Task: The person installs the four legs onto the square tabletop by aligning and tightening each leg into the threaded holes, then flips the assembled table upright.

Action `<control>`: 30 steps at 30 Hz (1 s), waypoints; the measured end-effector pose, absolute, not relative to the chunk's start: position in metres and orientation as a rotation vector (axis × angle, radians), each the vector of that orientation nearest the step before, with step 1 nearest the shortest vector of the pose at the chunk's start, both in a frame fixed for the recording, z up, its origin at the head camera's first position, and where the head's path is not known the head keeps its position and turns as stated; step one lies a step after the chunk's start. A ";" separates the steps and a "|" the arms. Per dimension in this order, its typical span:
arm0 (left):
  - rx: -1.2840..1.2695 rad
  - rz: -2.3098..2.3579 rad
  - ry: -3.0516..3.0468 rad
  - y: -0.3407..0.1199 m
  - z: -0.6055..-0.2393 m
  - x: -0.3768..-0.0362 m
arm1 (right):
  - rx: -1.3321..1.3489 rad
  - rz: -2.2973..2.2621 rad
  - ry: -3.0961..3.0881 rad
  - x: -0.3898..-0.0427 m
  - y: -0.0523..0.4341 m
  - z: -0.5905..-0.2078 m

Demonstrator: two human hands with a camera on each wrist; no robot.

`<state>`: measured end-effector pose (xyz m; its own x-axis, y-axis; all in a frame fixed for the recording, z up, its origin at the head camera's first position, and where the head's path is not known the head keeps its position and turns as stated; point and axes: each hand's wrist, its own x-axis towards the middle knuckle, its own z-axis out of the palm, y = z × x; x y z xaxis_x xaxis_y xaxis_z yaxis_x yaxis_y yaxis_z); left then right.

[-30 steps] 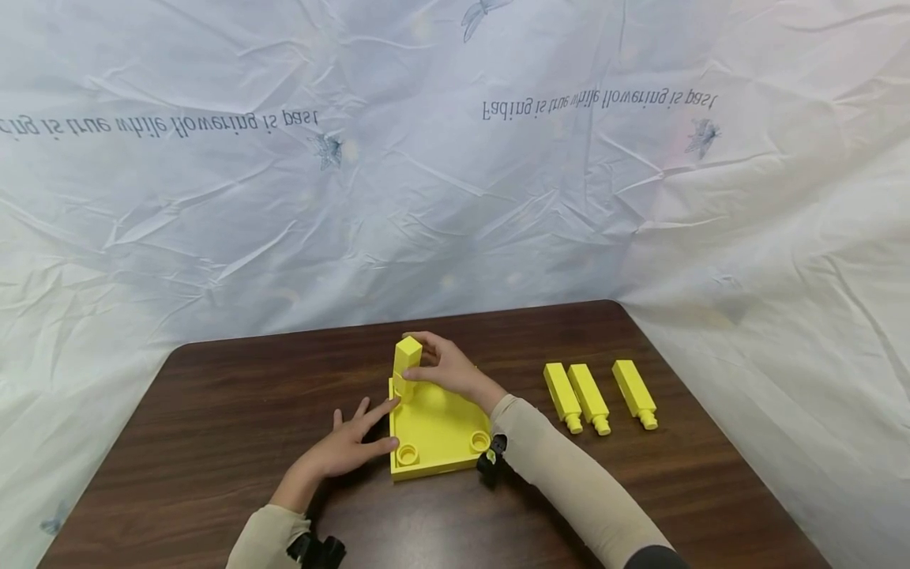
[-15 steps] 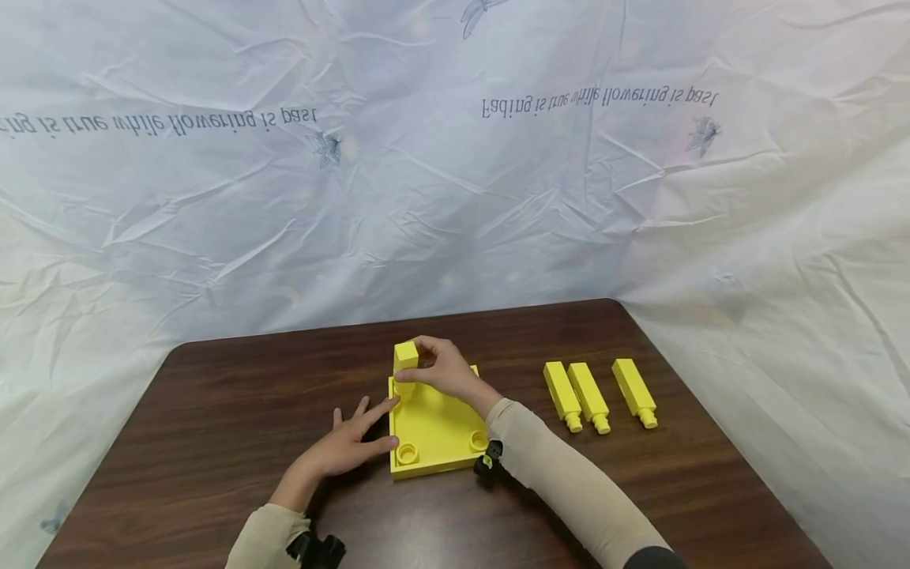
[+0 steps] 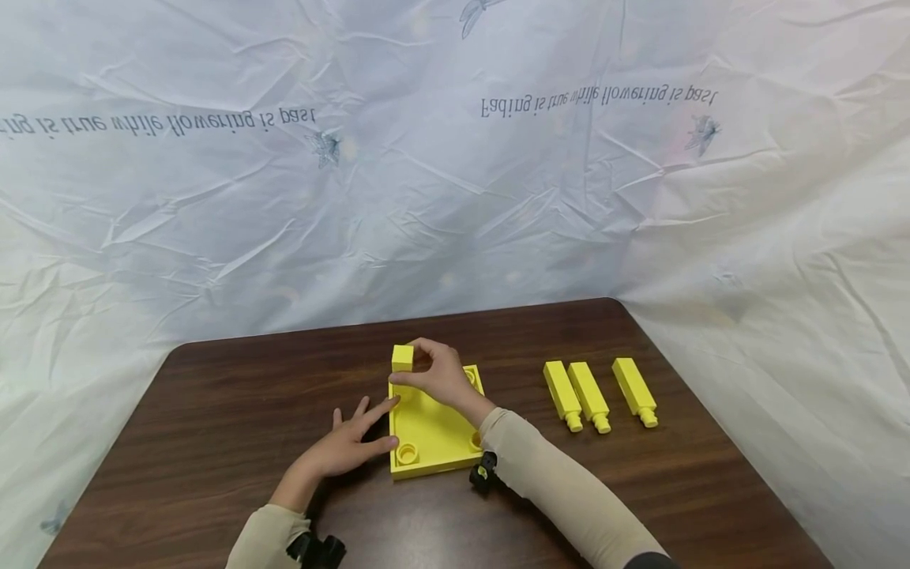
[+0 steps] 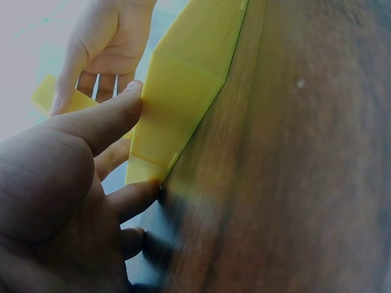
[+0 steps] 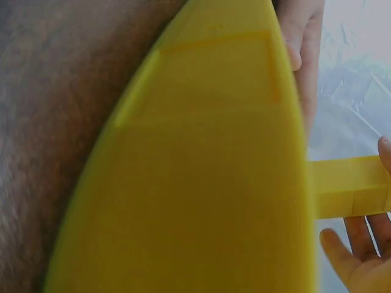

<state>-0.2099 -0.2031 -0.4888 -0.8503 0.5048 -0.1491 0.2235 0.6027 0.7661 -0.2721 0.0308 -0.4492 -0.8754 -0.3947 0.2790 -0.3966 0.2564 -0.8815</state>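
Sinking lower into the far-left corner socket of the flat yellow plastic base plate (image 3: 435,427), the square yellow plastic peg (image 3: 402,357), now showing far less of its height above the plate than a second ago, when most of its length was standing proud. Pinching that peg near its top, the right hand (image 3: 435,371), fingers and thumb curled round it in a closed grip and riding down with it. Bracing the plate along its left edge, the left hand (image 3: 346,444), fingers straight and spread, fingertips (image 4: 134,97) pressing flat against the plate's side wall with the grip open and holding nothing; unchanged in place over the last second. Judging by the drop, seating of this first peg nearly done, though whether fully home cannot be told from here. Lying well to the right of the right hand on the dark brown wooden tabletop (image 3: 213,411), three more yellow pegs (image 3: 590,391), side by side, round studs pointing toward the near edge, untouched. Showing open near the right wrist, round sockets at the plate's near corners (image 3: 407,454). Hanging behind the tabletop, a crumpled white printed sheet (image 3: 455,158).
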 end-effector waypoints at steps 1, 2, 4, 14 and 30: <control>0.588 1.135 2.476 -0.205 -0.494 -0.212 | 0.778 1.741 -2.491 -0.271 0.030 -0.449; 0.589 1.135 2.476 -0.205 -0.495 -0.213 | 0.779 1.731 -2.492 -0.271 0.030 -0.449; 0.605 1.146 2.476 -0.205 -0.494 -0.212 | 0.784 1.719 -2.507 -0.271 0.029 -0.449; 0.600 1.119 2.484 -0.203 -0.488 -0.209 | 0.907 1.901 -2.584 -0.288 0.040 -0.445; 0.594 1.116 2.481 -0.203 -0.489 -0.210 | 1.223 1.941 -2.608 -0.299 0.049 -0.437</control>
